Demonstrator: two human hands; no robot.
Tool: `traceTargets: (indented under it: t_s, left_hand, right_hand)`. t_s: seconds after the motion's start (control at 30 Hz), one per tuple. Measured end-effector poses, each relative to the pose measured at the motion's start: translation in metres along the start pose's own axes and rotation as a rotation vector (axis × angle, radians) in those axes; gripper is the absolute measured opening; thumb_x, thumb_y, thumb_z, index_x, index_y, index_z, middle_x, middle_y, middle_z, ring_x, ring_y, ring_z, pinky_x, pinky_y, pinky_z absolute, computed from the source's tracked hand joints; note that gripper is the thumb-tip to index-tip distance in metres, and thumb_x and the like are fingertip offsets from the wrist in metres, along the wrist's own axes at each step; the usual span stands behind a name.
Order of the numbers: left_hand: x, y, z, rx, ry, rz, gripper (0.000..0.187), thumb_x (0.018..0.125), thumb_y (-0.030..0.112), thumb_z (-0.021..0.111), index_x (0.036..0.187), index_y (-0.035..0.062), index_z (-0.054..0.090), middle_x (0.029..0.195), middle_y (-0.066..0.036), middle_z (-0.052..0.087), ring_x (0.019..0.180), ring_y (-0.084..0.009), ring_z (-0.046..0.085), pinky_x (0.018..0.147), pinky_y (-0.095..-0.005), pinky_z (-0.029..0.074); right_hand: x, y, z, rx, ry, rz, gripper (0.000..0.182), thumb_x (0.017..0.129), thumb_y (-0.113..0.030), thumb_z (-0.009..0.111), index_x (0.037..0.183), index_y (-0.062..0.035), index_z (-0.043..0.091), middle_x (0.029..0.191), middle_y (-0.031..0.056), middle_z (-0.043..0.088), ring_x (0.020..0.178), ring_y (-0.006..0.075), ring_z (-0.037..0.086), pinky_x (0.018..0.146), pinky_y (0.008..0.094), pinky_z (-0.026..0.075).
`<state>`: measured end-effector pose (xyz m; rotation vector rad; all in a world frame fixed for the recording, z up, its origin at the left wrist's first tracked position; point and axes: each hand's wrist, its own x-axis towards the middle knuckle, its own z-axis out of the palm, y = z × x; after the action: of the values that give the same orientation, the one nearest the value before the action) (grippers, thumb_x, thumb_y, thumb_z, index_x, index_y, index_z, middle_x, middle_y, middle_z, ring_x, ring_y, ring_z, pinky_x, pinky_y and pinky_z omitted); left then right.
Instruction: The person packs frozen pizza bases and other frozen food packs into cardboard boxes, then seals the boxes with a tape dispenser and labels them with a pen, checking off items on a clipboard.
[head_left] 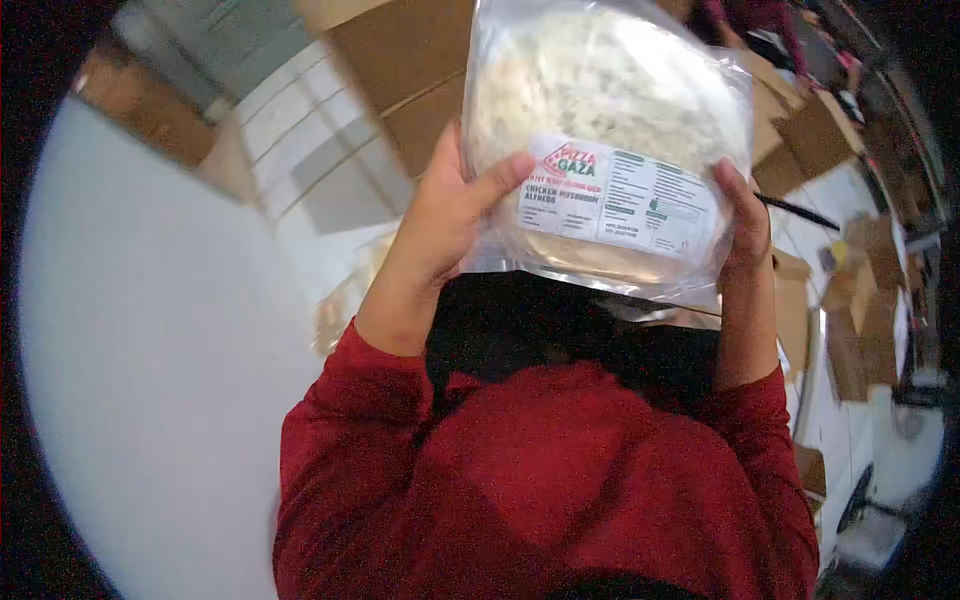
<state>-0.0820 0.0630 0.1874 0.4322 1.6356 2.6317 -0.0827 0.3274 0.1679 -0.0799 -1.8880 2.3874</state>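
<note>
A round pizza in a clear plastic pack (610, 90) is held up in front of my chest, its printed face toward me. The white label (620, 200) on it reads "Pizza Gaza" and "Chicken Mushroom Alfredo". My left hand (455, 205) grips the left edge, thumb lying over the label's corner. On the opposite edge my right hand (743, 220) is closed, with its thumb pressed on the front; the other fingers of both hands are hidden behind. A thin black stick-like thing (800, 212) juts out beside my right hand.
Brown cardboard boxes (400, 60) stand just beyond the pack, and more cardboard (865, 320) lies at the right. A blurred plastic-wrapped item (345, 300) lies low behind my left forearm. Another person's dark red sleeve (785, 40) shows at the upper right. A pale wall-like surface (150, 380) fills the left.
</note>
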Motion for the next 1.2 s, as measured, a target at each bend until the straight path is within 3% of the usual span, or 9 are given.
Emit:
traceTargets:
  t_s: [0.13, 0.3, 0.4, 0.53, 0.77, 0.87, 1.03, 1.1, 1.2]
  left_hand:
    - [0.032, -0.075, -0.029, 0.355, -0.208, -0.468, 0.040, 0.078, 0.022, 0.057, 0.110, 0.0048, 0.040, 0.098, -0.011, 0.053, 0.080, -0.0154, 0.055, 0.064, -0.0280, 0.047]
    - [0.022, -0.132, -0.140, 0.695, 0.408, -0.299, 0.033, 0.076, 0.020, 0.056, 0.104, 0.0037, 0.049, 0.095, -0.011, 0.055, 0.083, -0.0184, 0.054, 0.067, -0.0279, 0.045]
    - [-0.028, -0.168, -0.242, 1.313, 0.606, -0.232, 0.045, 0.072, 0.023, 0.059, 0.107, -0.0019, 0.046, 0.110, -0.021, 0.044, 0.102, -0.0309, 0.042, 0.087, -0.0356, 0.034]
    - [-0.115, -0.220, -0.344, 1.645, 0.548, -0.793, 0.090, 0.060, 0.045, 0.065, 0.121, -0.0063, 0.024, 0.117, -0.031, 0.033, 0.107, -0.0411, 0.035, 0.090, -0.0405, 0.031]
    - [-0.127, -0.186, -0.320, 1.172, 0.682, -0.917, 0.075, 0.057, 0.030, 0.073, 0.111, -0.0064, 0.036, 0.103, -0.025, 0.049, 0.097, -0.0293, 0.048, 0.080, -0.0330, 0.039]
    - [-0.107, -0.131, -0.262, 1.146, 0.583, -0.863, 0.063, 0.060, 0.022, 0.071, 0.106, -0.0064, 0.038, 0.100, -0.021, 0.051, 0.093, -0.0270, 0.049, 0.076, -0.0313, 0.039]
    - [-0.093, -0.112, -0.244, 1.052, 0.562, -0.509, 0.046, 0.066, 0.016, 0.065, 0.099, -0.0019, 0.039, 0.090, -0.017, 0.055, 0.083, -0.0259, 0.053, 0.072, -0.0303, 0.039]
    - [-0.075, -0.080, -0.190, 1.311, 0.446, -0.314, 0.040, 0.069, 0.014, 0.062, 0.100, 0.0015, 0.039, 0.091, -0.019, 0.055, 0.083, -0.0262, 0.053, 0.073, -0.0314, 0.039]
    - [-0.048, -0.009, -0.084, 1.366, 0.546, -0.283, 0.041, 0.070, 0.008, 0.060, 0.106, 0.0024, 0.040, 0.095, -0.019, 0.054, 0.087, -0.0243, 0.054, 0.074, -0.0302, 0.040]
  right_hand:
    - [-0.004, -0.047, -0.035, -0.224, 0.134, 0.055, 0.041, 0.069, -0.021, 0.060, 0.103, 0.0006, 0.049, 0.090, 0.0104, 0.056, 0.078, 0.0195, 0.053, 0.073, 0.0301, 0.041]
    - [0.012, -0.030, -0.084, -0.730, 0.209, 0.105, 0.046, 0.067, -0.020, 0.065, 0.103, 0.0023, 0.047, 0.093, 0.0119, 0.055, 0.080, 0.0198, 0.052, 0.071, 0.0298, 0.041]
    - [0.022, 0.001, -0.082, -0.746, 0.212, 0.197, 0.045, 0.067, -0.021, 0.065, 0.101, 0.0034, 0.049, 0.092, 0.0112, 0.056, 0.080, 0.0193, 0.053, 0.073, 0.0303, 0.041]
    - [0.033, 0.049, -0.088, -0.857, 0.247, 0.209, 0.046, 0.075, -0.024, 0.060, 0.109, 0.0033, 0.046, 0.088, 0.0093, 0.056, 0.077, 0.0171, 0.052, 0.070, 0.0294, 0.041]
    - [0.028, 0.039, -0.091, -0.875, 0.175, 0.169, 0.037, 0.082, -0.026, 0.051, 0.111, -0.0030, 0.048, 0.083, 0.0062, 0.055, 0.075, 0.0110, 0.050, 0.068, 0.0243, 0.042]
    - [0.003, 0.047, -0.073, -1.143, -0.205, -0.045, 0.035, 0.077, -0.022, 0.056, 0.105, -0.0020, 0.051, 0.098, 0.0132, 0.057, 0.091, 0.0192, 0.052, 0.078, 0.0299, 0.041]
    - [-0.053, 0.081, -0.039, -1.188, -0.981, 0.280, 0.055, 0.069, -0.039, 0.061, 0.110, -0.0046, 0.048, 0.108, 0.0179, 0.050, 0.102, 0.0305, 0.046, 0.086, 0.0353, 0.037]
    - [-0.073, 0.106, -0.055, -1.209, -0.966, 0.049, 0.058, 0.067, -0.045, 0.060, 0.109, -0.0066, 0.049, 0.105, 0.0140, 0.053, 0.099, 0.0304, 0.049, 0.083, 0.0362, 0.039]
    - [-0.064, 0.067, -0.046, -1.225, -0.799, 0.192, 0.056, 0.069, -0.044, 0.058, 0.109, -0.0051, 0.048, 0.106, 0.0136, 0.052, 0.100, 0.0310, 0.048, 0.084, 0.0360, 0.038]
